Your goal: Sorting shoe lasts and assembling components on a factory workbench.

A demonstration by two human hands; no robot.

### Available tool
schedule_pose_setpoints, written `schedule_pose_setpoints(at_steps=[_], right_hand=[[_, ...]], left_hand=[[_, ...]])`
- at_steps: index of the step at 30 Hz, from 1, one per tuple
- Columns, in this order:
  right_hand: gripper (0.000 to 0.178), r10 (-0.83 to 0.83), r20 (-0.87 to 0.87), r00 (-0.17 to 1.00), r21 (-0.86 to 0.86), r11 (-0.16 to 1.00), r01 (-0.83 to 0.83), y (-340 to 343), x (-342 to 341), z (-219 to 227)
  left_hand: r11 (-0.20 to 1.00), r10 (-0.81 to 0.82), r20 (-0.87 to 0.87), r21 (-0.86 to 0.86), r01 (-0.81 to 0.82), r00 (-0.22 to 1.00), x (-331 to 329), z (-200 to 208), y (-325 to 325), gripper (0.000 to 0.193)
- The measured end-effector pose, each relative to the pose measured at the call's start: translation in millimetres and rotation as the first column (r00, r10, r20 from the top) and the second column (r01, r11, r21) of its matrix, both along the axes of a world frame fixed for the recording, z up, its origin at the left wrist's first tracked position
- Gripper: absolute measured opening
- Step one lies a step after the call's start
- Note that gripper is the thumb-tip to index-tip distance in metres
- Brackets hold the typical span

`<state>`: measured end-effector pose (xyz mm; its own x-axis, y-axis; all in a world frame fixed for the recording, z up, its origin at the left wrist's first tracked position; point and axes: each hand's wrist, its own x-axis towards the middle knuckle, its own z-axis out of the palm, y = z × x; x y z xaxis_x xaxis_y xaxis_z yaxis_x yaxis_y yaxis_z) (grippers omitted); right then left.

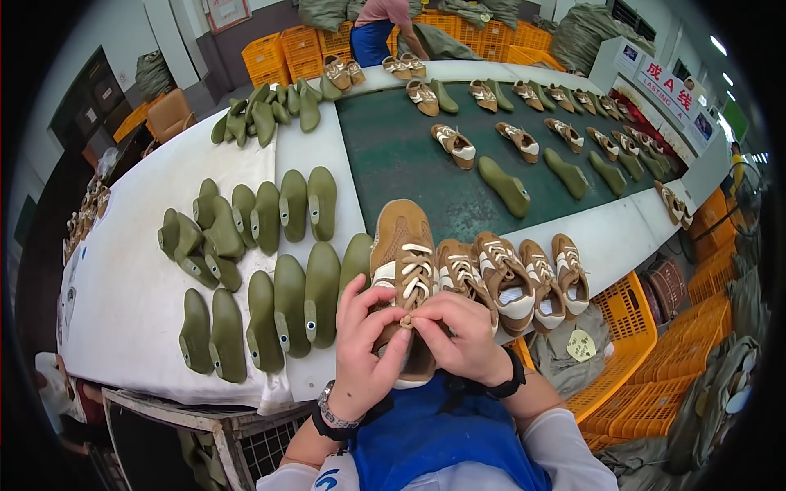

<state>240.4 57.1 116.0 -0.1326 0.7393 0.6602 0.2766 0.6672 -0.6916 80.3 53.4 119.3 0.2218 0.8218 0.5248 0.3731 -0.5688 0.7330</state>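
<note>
A brown sneaker (400, 229) with cream laces and a mesh toe points away from me, close to my body at the table's edge. Over its tongue my left hand (362, 348) and my right hand (463, 334) meet, thumbs and forefingers pinched together. Between the fingertips is a small tan piece of shoelace (405, 322), apparently knotted or bunched. My hands cover part of the shoe's opening. Just to the right stands a row of several similar laced sneakers (499, 262). Left of the shoe, green shoe lasts (321, 286) stand in rows.
A green conveyor belt (377, 155) carries sneakers and lasts beyond the white table (139, 270). More lasts (266, 123) are heaped at the far left. An orange crate (626, 327) with a grey bag sits at right. Another person (381, 33) works across the belt.
</note>
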Motion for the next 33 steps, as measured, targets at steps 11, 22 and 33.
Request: schedule_pose_setpoints(at_steps=[11,22,33], right_hand=[[0.007,0.123,-0.446,0.887,-0.375,0.874,-0.31,-6,1,-13],[0.035,0.067,-0.473,0.878,-0.462,0.83,-0.312,0,21,-10],[0.053,-0.152,0.236,0.96,-0.018,0.987,0.161,-22,30,-36]], left_hand=[[0.987,-0.159,-0.073,0.014,0.16,0.985,-5,-2,5,0.011],[0.965,-0.185,0.115,-0.165,0.202,0.976,2,-21,8,0.007],[0.98,-0.112,0.127,-0.151,0.131,0.986,30,-27,17,0.009]])
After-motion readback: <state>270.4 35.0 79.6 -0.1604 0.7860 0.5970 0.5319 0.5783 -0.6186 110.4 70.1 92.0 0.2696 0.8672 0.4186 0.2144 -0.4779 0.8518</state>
